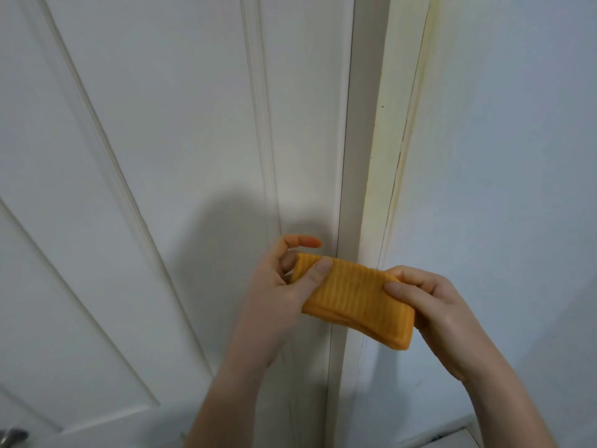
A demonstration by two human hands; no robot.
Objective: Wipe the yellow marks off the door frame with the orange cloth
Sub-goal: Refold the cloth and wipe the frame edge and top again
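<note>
A folded orange cloth [355, 299] with a ribbed weave is held in front of the white door frame [381, 130]. My left hand [277, 286] pinches its left end, thumb on top. My right hand [433, 305] grips its right end, thumb pressed on the upper face. Faint yellow marks [416, 101] run along the frame's right edge, where it meets the wall, and tint the frame above the cloth. The cloth is apart from the frame's marked stretch, lower down.
A white panelled door [161, 156] fills the left, shut against the frame. A metal door handle [13, 436] shows at the bottom left corner. A pale wall [517, 156] lies to the right, with a skirting edge [452, 431] at the bottom right.
</note>
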